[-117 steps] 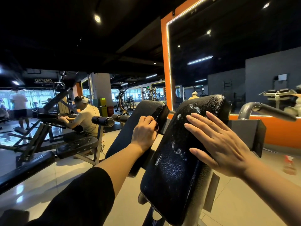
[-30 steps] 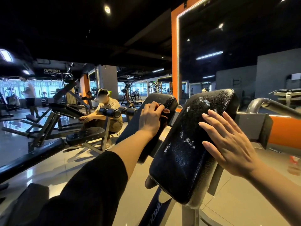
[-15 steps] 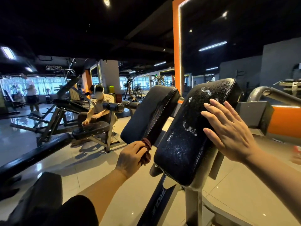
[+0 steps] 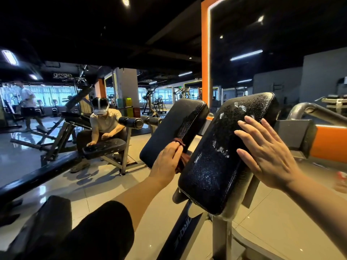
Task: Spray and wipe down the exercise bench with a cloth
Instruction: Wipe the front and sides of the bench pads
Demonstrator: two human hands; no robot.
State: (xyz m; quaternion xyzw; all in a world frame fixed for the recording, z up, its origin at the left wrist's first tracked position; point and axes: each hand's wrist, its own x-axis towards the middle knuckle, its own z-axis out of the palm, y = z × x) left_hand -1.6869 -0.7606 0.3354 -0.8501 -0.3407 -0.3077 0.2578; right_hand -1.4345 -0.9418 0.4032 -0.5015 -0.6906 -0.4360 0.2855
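Note:
Two tilted black pads of the exercise bench stand before me. The right pad (image 4: 216, 166) is wet with spray droplets and foam smears. My right hand (image 4: 266, 156) lies flat against its right side, fingers straight and spread. My left hand (image 4: 167, 162) grips a dark red cloth (image 4: 181, 156) and holds it against the inner lower edge of the left pad (image 4: 174, 126), in the gap between the two pads.
A steel post and black frame bar (image 4: 180, 233) carry the pads below. A grey metal arm (image 4: 315, 111) juts out at the right. A seated person (image 4: 105, 124) works on another bench (image 4: 105, 147) to the left. A blurred red-and-white bottle (image 4: 341, 180) stands on the floor, far right.
My left hand swept the cloth from the top of the left pad down to its lower edge, then slightly up again. My right hand stayed flat on the right pad.

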